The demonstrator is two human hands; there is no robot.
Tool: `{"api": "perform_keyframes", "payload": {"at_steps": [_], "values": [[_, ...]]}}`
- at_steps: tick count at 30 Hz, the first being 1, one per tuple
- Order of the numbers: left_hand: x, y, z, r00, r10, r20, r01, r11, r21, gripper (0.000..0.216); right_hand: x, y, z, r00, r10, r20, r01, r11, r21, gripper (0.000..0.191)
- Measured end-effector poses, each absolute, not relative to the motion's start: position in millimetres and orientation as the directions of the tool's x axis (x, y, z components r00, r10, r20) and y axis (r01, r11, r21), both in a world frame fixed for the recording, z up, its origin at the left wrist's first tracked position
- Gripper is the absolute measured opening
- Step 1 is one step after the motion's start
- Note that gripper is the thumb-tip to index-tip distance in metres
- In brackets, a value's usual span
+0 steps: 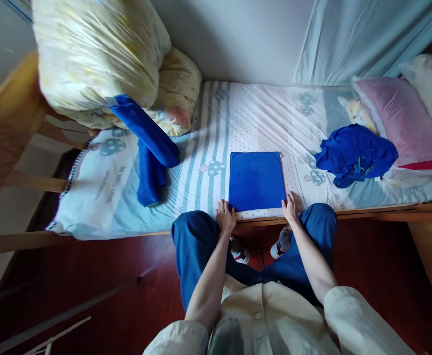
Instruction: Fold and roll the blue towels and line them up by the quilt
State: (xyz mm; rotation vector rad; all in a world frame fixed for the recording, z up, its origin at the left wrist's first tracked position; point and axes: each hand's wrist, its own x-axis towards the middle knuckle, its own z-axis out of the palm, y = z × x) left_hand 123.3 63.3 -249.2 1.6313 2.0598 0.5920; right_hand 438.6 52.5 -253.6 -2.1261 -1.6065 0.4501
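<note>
A flat blue cloth (257,180), square with straight edges, lies on the bed in front of me. My left hand (225,217) rests at its near left corner, fingers stretched out and apart on the bed's edge. At the near right corner is my right hand (290,207), its thumb side touching the cloth's edge and its fingers extended over the sheet. Neither hand grips anything that I can see. Two rolled blue cloths (145,129) lie crossed to the left, one leaning on the other. To the right sits a crumpled heap of blue cloth (356,154).
The bed has a patterned sheet (216,133) and a wooden edge. A bulky yellowish quilt (101,54) is piled at the back left. Pink pillow (404,118) at the right end, near a pale curtain (360,39). A wooden post (12,113) stands at the left.
</note>
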Motion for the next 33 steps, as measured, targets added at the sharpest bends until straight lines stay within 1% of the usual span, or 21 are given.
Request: {"api": "perform_keyframes", "payload": {"at_steps": [2, 5, 7, 9, 11, 15, 19, 22, 26, 30, 33], "values": [[121, 65, -249, -0.261, 0.961, -0.092, 0.727, 0.258, 0.636, 0.041, 437, 51, -253, 0.363, 0.932, -0.013, 0.745, -0.298, -0.597, 0.035], [116, 72, -246, -0.333, 0.929, -0.160, 0.653, 0.350, 0.671, 0.025, 435, 52, -249, 0.441, 0.887, -0.140, 0.605, -0.409, -0.683, 0.023], [114, 76, -244, -0.370, 0.904, -0.216, 0.619, 0.413, 0.668, 0.020, 436, 54, -245, 0.457, 0.863, -0.216, 0.541, -0.462, -0.703, 0.021], [113, 79, -243, -0.392, 0.884, -0.255, 0.597, 0.455, 0.661, 0.019, 438, 56, -242, 0.464, 0.851, -0.246, 0.515, -0.485, -0.707, 0.018], [113, 81, -243, -0.400, 0.874, -0.277, 0.581, 0.475, 0.661, 0.019, 441, 57, -239, 0.478, 0.835, -0.274, 0.486, -0.511, -0.709, 0.017], [113, 82, -244, -0.419, 0.850, -0.320, 0.543, 0.517, 0.661, 0.017, 446, 58, -234, 0.501, 0.798, -0.335, 0.416, -0.561, -0.715, 0.024], [110, 84, -246, -0.452, 0.815, -0.362, 0.491, 0.566, 0.662, 0.016, 442, 57, -231, 0.492, 0.757, -0.429, 0.293, -0.608, -0.738, 0.028], [109, 84, -247, -0.462, 0.801, -0.382, 0.446, 0.582, 0.680, 0.015, 437, 55, -229, 0.474, 0.732, -0.490, 0.174, -0.623, -0.763, 0.029], [106, 79, -246, -0.450, 0.803, -0.391, 0.399, 0.573, 0.716, 0.014, 435, 52, -223, 0.459, 0.728, -0.509, 0.053, -0.594, -0.803, 0.029], [100, 72, -242, -0.441, 0.816, -0.374, 0.382, 0.548, 0.744, 0.015, 437, 47, -218, 0.458, 0.735, -0.499, 0.001, -0.562, -0.827, 0.029], [97, 65, -238, -0.434, 0.828, -0.355, 0.386, 0.527, 0.757, 0.015, 438, 41, -216, 0.454, 0.740, -0.496, -0.003, -0.555, -0.832, 0.023]]}}
